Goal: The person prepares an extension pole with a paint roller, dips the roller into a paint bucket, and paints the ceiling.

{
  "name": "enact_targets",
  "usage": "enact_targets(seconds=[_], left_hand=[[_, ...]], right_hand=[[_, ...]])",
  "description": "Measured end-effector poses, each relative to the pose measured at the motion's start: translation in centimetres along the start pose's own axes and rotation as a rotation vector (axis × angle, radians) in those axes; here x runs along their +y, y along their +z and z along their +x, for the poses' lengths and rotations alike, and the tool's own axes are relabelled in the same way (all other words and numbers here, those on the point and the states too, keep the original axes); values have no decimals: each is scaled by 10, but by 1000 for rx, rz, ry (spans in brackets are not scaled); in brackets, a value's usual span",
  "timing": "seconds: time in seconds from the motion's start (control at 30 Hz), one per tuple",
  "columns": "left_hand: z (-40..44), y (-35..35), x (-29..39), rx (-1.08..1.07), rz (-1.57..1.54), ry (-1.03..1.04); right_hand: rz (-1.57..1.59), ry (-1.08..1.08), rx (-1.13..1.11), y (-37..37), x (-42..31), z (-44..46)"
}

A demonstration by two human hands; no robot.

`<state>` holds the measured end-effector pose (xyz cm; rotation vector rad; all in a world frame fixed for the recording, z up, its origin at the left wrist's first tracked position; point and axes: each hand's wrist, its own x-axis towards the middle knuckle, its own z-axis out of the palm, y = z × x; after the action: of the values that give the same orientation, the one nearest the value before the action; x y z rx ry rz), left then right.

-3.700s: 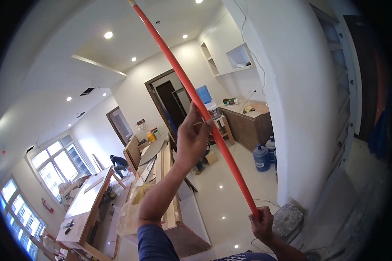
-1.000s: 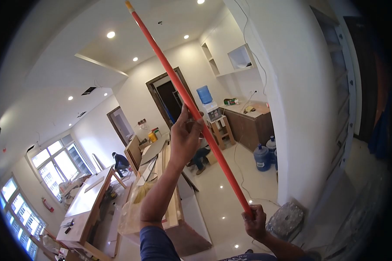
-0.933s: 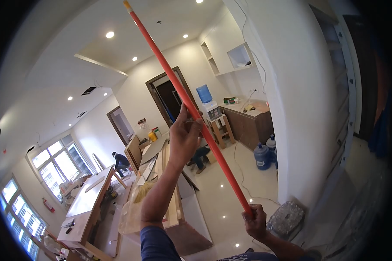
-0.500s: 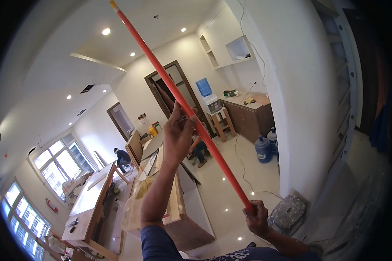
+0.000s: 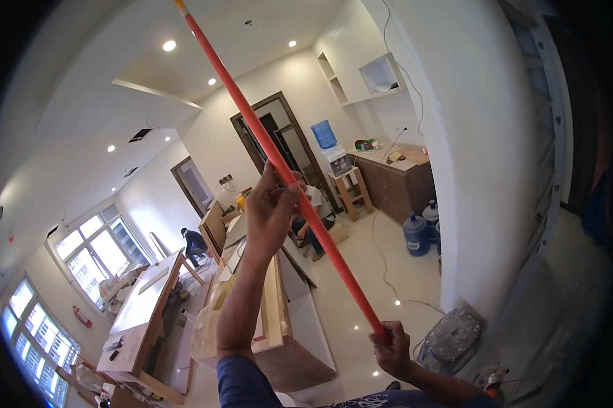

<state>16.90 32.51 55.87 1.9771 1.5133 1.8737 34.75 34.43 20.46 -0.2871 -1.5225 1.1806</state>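
Ceiling (image 5: pixel 269 37) behind — pole (image 5: pixel 315 223) shifted left.

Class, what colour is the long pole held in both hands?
The pole is mostly red, seen best in the head view.

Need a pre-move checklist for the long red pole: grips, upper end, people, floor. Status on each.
1. Bare left hand on the long, slender red pole: ok, thumb and fingers on it.
2. Bare right hand on the pole's lower end: ok, fist closed around it.
3. Yellowish upper tip clear: cannot tell, it meets the picture's top edge.
4. Clearance to the person in a white top: cannot tell, they sit low, partly hidden behind the pole; depth unclear.
5. Floor free of trip hazards: not ok, a thin dark cable lies across the pale glossy floor.
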Motion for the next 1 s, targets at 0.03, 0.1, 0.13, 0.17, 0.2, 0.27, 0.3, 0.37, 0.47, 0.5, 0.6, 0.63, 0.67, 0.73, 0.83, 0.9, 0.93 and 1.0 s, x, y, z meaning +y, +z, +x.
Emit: enact_targets(seconds=[0.03, 0.1, 0.13, 0.17, 0.2, 0.27, 0.3, 0.37, 0.47, 0.5, 0.6, 0.63, 0.67, 0.73, 0.83, 0.9, 0.93, 1.0], left_hand=[[7, -4, -3, 3, 32, 4], [22, -10, -10, 11, 96, 16], [30, -13, -15, 5, 111, 9], [39, -19, -20, 3, 130, 0], [48, -26, -25, 2, 151, -7], [68, -35, -36, 7, 136, -2], [79, -41, -40, 1, 151, -23], [96, -50, -49, 3, 143, -46], [123, -62, -64, 19, 89, -51], [131, -68, -70, 16, 80, -56], [153, -81, -81, 33, 78, -76], [159, -84, -85, 42, 80, -85], [164, -86, -89, 52, 81, -104], [171, -89, -92, 73, 83, -140], [174, -88, -97, 52, 121, -164], [172, -83, -99, 44, 119, -154], [169, -78, -99, 38, 119, -149], [170, -73, -100, 38, 91, -143]], right_hand=[[-1, 1, 1, 3, -1, 7], [-32, -28, 17, 10, -7, 23], [-62, -60, 30, 13, -12, 33], [-90, -91, 39, 16, -15, 42], [-72, -92, 48, 21, -14, 50], [-43, -95, 70, 31, -9, 67], [-45, -125, 83, 36, -15, 77], [-31, -132, 86, 46, -14, 95], [-29, -115, 81, 57, -24, 120], [-22, -113, 83, 62, -27, 126], [-38, -75, 64, 69, -36, 143], [-44, -79, 61, 73, -37, 150], [-48, -83, 59, 75, -36, 155], [-37, -76, 48, 76, -33, 162], [-42, -63, 58, 76, -31, 162], [-67, -38, 58, 72, -32, 160], [-84, -18, 54, 68, -34, 158], [-103, -8, 52, 62, -35, 158]])
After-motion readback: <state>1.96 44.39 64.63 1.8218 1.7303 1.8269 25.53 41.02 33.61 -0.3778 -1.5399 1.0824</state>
